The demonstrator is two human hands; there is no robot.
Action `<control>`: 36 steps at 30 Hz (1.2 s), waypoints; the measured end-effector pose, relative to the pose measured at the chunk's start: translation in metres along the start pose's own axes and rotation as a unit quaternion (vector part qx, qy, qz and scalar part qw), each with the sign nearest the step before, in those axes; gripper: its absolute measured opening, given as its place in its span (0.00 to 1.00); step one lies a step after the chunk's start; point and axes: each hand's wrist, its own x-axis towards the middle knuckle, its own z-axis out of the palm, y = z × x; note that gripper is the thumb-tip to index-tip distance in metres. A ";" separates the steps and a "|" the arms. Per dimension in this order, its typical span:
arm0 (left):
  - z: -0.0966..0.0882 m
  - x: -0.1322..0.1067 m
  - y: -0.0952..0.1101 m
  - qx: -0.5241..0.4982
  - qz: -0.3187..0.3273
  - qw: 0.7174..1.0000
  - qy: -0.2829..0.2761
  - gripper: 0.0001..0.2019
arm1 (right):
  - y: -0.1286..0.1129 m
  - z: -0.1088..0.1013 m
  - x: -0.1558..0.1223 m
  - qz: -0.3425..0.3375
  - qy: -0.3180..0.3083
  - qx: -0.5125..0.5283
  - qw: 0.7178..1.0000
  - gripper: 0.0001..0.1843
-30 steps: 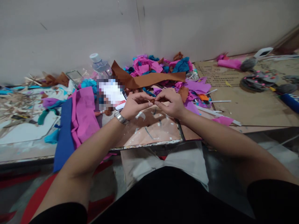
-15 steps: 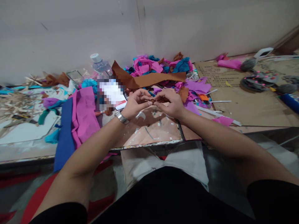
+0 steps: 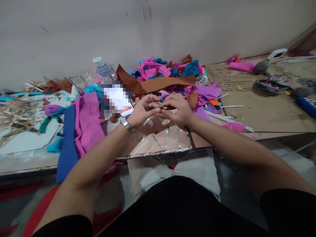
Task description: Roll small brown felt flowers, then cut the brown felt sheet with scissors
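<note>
My left hand (image 3: 141, 111) and my right hand (image 3: 178, 108) meet fingertip to fingertip above a worn pinkish work board (image 3: 160, 138). Between them they pinch a small brown piece (image 3: 161, 107), mostly hidden by the fingers. A metal watch (image 3: 127, 124) is on my left wrist. Just behind the hands lies a long brown felt strip (image 3: 153, 84) and a heap of pink, purple and teal felt scraps (image 3: 168, 70).
Folded pink felt (image 3: 89, 120) and blue felt (image 3: 66, 138) lie at the left, hanging over the table edge. A plastic bottle (image 3: 103, 69) stands at the back. Cardboard sheets (image 3: 256, 108) cover the right side, with white sticks (image 3: 227, 117) and dark round items (image 3: 269, 85).
Both hands stay together on the small brown piece; the fingers have shifted slightly as they work it. The view has tilted a little.
</note>
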 end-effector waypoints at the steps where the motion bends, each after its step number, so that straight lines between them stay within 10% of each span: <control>1: 0.001 0.000 0.001 0.000 -0.002 1.000 0.002 0.27 | -0.001 0.000 0.000 0.001 0.001 -0.001 1.000 0.17; 36: 0.002 0.003 0.002 -0.029 -0.023 0.993 0.108 0.19 | -0.008 -0.004 0.001 0.031 -0.021 -0.041 0.998 0.08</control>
